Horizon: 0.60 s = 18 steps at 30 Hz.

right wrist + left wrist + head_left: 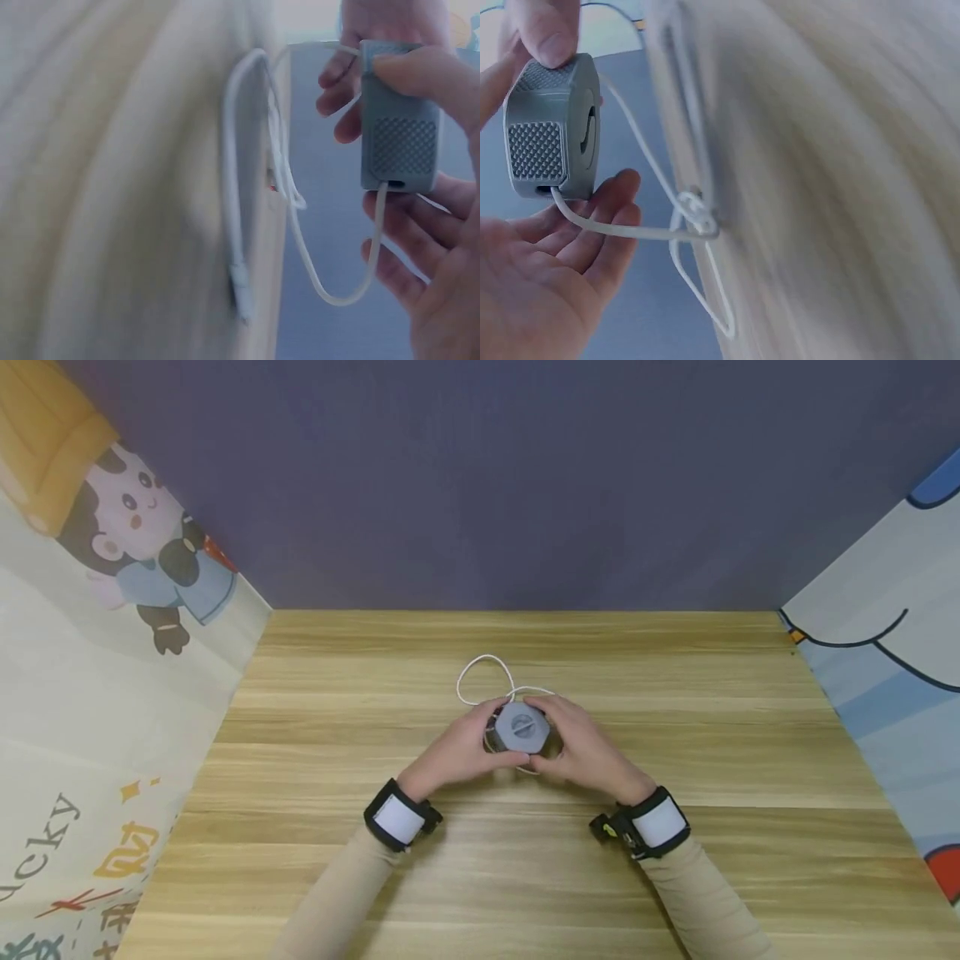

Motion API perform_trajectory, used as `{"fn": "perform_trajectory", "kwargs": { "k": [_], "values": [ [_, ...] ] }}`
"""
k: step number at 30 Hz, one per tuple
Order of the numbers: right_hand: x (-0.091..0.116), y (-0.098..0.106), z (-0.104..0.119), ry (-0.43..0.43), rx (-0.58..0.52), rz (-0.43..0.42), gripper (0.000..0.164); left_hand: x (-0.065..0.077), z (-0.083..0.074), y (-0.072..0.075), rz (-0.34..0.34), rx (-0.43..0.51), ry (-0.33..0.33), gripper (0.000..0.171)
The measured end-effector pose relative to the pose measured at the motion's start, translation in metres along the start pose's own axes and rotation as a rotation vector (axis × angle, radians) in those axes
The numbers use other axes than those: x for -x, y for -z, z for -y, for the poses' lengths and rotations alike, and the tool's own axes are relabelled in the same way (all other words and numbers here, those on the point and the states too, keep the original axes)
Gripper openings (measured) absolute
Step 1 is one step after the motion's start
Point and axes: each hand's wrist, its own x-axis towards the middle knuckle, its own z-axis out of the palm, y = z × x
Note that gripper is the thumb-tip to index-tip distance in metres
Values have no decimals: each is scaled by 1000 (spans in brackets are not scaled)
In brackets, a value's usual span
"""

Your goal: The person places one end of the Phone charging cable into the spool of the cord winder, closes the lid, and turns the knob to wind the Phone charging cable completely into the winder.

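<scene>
A grey six-sided cable winder (513, 746) with a round slotted middle is held above the table between both hands. From its left side my left hand (459, 748) grips it, and my right hand (591, 748) grips it from the right, the two thumbs nearly meeting at the front. In the left wrist view the winder (536, 150) shows a textured side, and a white cable (634, 232) leaves a hole in its edge. The right wrist view shows the same winder (405, 146) under a thumb; the cable (234, 165) loops beside it and ends in a thin tip.
Beneath the hands lies a wood-grain table (480, 877), with a loop of the cable beyond the winder. A dark blue-grey panel (480, 485) stands at the back. Printed cartoon sheets flank the left and right sides.
</scene>
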Motion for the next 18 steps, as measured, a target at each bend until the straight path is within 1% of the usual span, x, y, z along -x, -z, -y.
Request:
{"fn": "perform_trajectory", "kwargs": {
  "k": [2,4,6,9,11,15,18],
  "values": [
    [-1,3,1,30,13,-21,85,-1,-1,4,-2,73,22,87],
    [-1,5,2,60,26,-37,85,-2,-2,8,3,181,53,80],
    [-2,7,4,78,37,-51,85,-3,-4,13,8,290,105,74],
    [-2,11,7,94,35,-65,86,-3,-6,20,40,457,190,66],
    [-2,13,9,106,22,-71,86,-3,-6,24,71,538,220,61],
    [-3,16,9,133,6,-86,88,-4,-6,27,133,665,226,53],
    [-4,17,10,149,4,-99,89,-6,-7,26,159,757,235,49]
  ]
}}
